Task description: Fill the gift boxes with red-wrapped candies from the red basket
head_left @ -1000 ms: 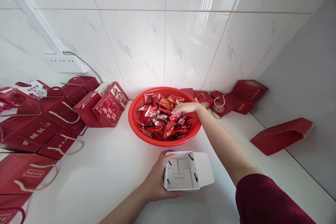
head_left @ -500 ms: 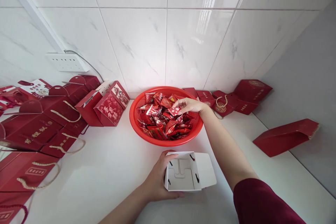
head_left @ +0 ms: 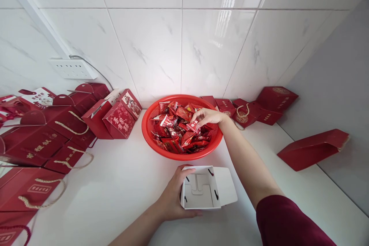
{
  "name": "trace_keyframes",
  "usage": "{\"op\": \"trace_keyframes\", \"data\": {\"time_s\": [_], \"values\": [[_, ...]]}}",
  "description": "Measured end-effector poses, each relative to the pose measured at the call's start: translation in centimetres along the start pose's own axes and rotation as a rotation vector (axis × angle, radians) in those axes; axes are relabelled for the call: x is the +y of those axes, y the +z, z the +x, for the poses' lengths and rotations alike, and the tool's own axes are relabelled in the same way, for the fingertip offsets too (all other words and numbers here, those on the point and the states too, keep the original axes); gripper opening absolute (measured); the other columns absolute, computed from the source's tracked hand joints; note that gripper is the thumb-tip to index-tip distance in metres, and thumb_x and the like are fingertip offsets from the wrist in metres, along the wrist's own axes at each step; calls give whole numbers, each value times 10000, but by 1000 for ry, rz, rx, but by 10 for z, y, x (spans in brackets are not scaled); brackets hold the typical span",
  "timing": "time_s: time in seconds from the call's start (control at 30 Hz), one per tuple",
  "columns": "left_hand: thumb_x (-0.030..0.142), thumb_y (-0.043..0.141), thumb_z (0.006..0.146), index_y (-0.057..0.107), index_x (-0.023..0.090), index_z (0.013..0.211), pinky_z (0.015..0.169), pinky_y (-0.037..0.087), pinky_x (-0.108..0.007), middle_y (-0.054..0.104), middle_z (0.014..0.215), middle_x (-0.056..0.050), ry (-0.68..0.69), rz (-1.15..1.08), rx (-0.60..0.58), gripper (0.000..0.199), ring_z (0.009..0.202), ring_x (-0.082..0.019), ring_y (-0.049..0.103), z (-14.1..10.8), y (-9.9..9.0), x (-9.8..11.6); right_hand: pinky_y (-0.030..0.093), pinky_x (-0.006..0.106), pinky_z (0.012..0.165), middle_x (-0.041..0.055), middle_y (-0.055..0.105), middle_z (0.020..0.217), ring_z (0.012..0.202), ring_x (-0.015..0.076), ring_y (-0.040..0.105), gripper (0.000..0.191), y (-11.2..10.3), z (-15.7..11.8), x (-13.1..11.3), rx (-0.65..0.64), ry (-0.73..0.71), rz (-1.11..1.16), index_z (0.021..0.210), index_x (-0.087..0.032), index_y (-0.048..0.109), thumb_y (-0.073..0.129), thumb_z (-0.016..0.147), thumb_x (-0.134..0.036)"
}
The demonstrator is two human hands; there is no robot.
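Observation:
A red plastic basket (head_left: 147, 138) holds a heap of red wrapped candies (head_left: 173, 132) near the wall. Over its right part, my right hand (head_left: 205, 117) pinches a red candy packet with white dots (head_left: 192, 126), just above the heap. Below the basket stands a small open box (head_left: 201, 194), white inside, its flap folded out to the right. My left hand (head_left: 175, 196) grips the left side of this box, with fingers at the back edge and the thumb along the front. No candy shows inside the box.
Red gift boxes with rope handles (head_left: 37, 142) crowd the left side. More red boxes (head_left: 245, 113) stand along the wall at the right, and one red box (head_left: 314, 150) lies further right. A white socket strip (head_left: 72, 69) with a cable is on the tiled wall.
My right hand still holds the dotted packet, which has tilted and now shows less between the fingers. My left hand and the white box have stayed in place.

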State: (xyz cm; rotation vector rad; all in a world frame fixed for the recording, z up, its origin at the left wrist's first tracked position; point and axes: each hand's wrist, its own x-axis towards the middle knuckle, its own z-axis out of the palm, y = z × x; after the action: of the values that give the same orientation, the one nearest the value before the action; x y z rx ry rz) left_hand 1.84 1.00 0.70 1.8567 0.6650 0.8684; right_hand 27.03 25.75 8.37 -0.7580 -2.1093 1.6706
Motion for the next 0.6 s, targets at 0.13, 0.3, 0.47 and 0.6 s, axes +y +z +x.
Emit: {"op": "trace_keyframes", "data": {"time_s": [0.13, 0.3, 0.47, 0.6], "values": [[419, 879, 621, 298, 339, 1470, 1069, 426, -527, 368, 1403, -130, 11, 7, -3, 1032, 1322, -369, 430, 0, 0, 0, 560, 303, 808, 38, 757, 892, 799, 175, 697, 407, 2, -1, -1, 3, 13, 48, 946, -146, 769, 901, 595, -303], [424, 879, 617, 304, 327, 1470, 1078, 420, -534, 363, 1411, -135, 3, 9, -2, 1034, 1333, -377, 419, -1, 0, -1, 592, 312, 826, 43, 746, 1009, 872, 170, 708, 431, 0, 4, 8, 174, 3, 167, 1066, -182, 739, 854, 684, -345], [421, 872, 630, 303, 348, 1469, 1081, 415, -530, 367, 1415, -122, 2, 5, 1, 1016, 1342, -365, 403, -1, 0, -1, 587, 237, 844, 15, 753, 1024, 892, 133, 707, 590, -4, 10, 19, 314, -12, 227, 1177, -211, 710, 895, 618, -255], [411, 882, 611, 311, 340, 1467, 1073, 420, -524, 364, 1413, -125, 6, 5, 5, 1032, 1338, -369, 403, 0, 1, -2, 613, 241, 777, 31, 777, 915, 846, 160, 732, 597, -4, 11, 18, 300, 49, 239, 1157, -191, 730, 913, 593, -264]]}}
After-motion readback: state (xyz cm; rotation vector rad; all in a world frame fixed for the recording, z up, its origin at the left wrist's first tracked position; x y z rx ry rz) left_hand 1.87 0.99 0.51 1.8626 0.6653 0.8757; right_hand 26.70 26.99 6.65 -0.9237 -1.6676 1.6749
